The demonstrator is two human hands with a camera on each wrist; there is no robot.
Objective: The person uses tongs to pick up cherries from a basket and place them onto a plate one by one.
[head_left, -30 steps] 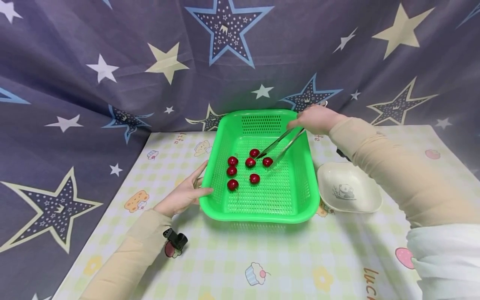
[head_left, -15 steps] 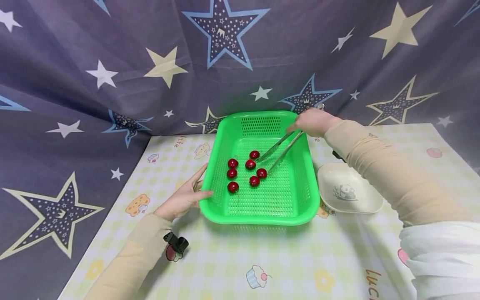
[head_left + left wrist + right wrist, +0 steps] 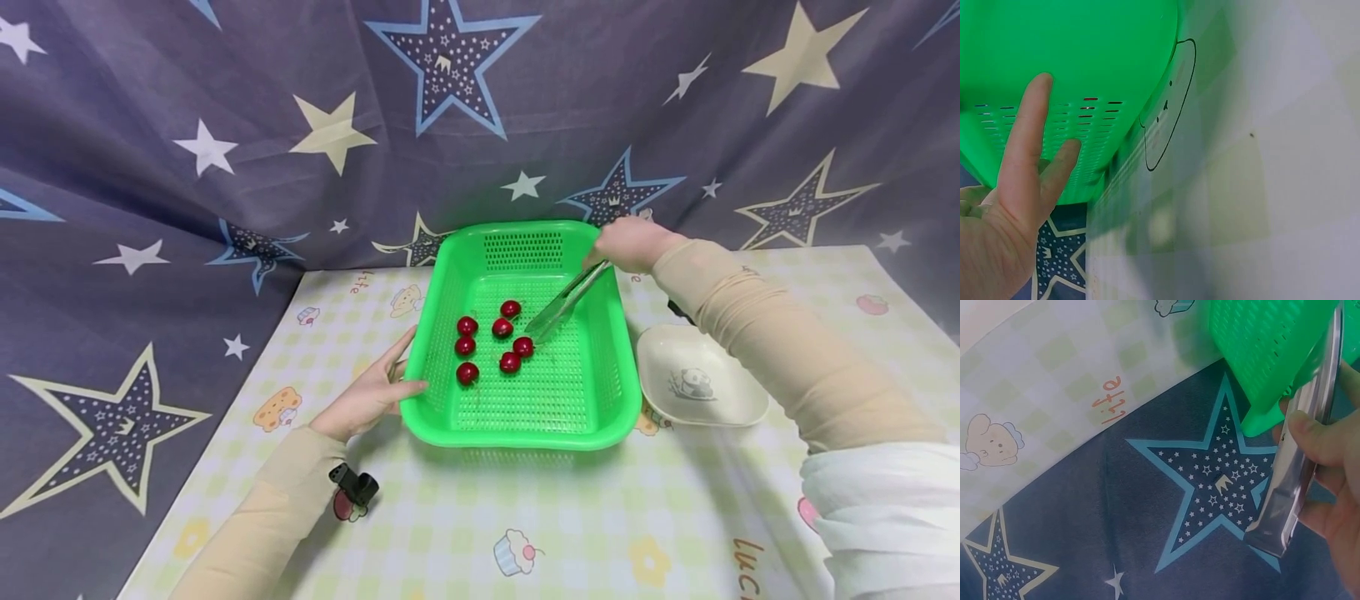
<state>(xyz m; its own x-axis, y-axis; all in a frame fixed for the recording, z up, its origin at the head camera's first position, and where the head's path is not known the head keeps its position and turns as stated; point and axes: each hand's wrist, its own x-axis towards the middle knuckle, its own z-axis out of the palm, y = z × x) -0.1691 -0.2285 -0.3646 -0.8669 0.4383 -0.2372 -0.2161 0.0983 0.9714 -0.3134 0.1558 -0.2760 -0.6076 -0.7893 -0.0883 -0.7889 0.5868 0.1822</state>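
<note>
Several dark red cherries point(image 3: 502, 328) lie in the green plastic basket point(image 3: 525, 437), mostly towards its left and middle. My left hand point(image 3: 367, 398) rests against the basket's left side. Its fingers point(image 3: 1025, 134) are straight and touch the outer wall. Over the back right corner, my right hand point(image 3: 633, 243) grips metal tongs point(image 3: 564, 306) that slant down into the basket. Their arms are close together, and the tips are at the cherry point(image 3: 523, 347) nearest them. Whether they hold it, I cannot tell. In the right wrist view, thumb and fingers wrap the tongs point(image 3: 1288, 469).
A white dish point(image 3: 701, 400) with a panda drawing stands right of the basket, partly under the right forearm. The checkered tablecloth point(image 3: 420, 525) has printed cartoon figures. A dark curtain point(image 3: 277, 67) with stars hangs behind.
The tongs' tips first shifted towards the front with one cherry, which came to lie beside another. Since then their arms have drawn together. The left hand has kept its place at the basket.
</note>
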